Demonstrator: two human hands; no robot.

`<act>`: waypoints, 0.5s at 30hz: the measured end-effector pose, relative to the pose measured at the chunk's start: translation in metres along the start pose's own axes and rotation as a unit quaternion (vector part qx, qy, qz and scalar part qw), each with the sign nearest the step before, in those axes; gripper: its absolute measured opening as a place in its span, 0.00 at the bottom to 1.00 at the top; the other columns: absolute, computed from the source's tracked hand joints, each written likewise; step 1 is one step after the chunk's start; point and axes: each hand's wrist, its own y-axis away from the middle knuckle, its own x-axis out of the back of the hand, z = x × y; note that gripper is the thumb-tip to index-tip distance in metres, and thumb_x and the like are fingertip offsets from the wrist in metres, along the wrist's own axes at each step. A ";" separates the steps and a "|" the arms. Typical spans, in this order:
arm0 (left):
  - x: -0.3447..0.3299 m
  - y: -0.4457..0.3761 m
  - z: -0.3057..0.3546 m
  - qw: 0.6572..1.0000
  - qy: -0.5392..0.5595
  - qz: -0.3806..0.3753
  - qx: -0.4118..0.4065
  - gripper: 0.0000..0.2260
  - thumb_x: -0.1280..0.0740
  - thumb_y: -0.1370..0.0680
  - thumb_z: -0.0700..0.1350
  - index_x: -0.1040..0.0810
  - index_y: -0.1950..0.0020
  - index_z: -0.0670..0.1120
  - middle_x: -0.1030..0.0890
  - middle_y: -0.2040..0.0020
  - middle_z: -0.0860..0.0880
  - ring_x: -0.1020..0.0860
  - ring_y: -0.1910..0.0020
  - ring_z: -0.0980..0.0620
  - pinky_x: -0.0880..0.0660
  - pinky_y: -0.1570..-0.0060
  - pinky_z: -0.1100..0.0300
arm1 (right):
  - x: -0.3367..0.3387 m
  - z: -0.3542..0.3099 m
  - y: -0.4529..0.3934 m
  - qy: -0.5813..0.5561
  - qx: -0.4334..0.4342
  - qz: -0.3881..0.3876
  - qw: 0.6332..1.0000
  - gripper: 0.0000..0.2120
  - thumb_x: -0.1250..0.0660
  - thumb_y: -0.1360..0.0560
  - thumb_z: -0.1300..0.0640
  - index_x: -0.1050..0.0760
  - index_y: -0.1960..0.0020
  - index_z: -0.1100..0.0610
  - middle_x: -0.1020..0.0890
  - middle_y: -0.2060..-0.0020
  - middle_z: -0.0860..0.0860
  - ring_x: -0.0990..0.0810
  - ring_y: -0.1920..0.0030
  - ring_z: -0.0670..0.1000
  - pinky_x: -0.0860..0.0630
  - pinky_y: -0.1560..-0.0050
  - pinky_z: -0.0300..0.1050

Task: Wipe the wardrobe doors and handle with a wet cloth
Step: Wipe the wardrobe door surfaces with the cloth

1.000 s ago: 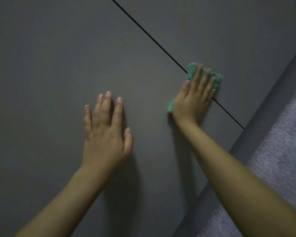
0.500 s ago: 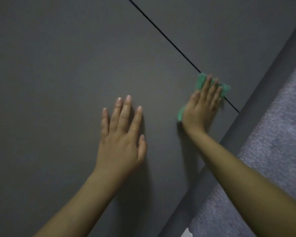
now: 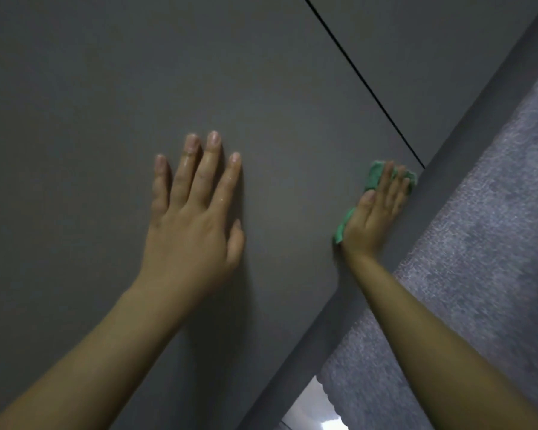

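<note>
Right hand (image 3: 374, 212) presses the cloth (image 3: 374, 178) flat against the door (image 3: 261, 88) at its bottom edge, by the seam; left hand (image 3: 193, 209) rests flat, fingers spread, holding nothing. Risk: cloth may slip off the edge, leaving the corner unwiped.

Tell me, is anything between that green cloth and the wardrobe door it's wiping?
Nothing visible. The right hand presses the green cloth flat against the wardrobe door, near its lower edge. The left hand rests on the door well aside.
</note>
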 end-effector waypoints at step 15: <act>0.023 0.006 -0.004 0.997 0.025 -0.065 0.009 0.31 0.46 0.28 0.52 0.35 0.26 0.43 0.44 0.23 0.40 0.48 0.23 0.42 0.57 0.27 0.49 | -0.010 -0.089 0.193 0.047 -0.003 -0.087 0.995 0.25 0.59 0.17 0.49 0.49 0.22 0.56 0.48 0.23 0.57 0.50 0.24 0.61 0.54 0.25 0.58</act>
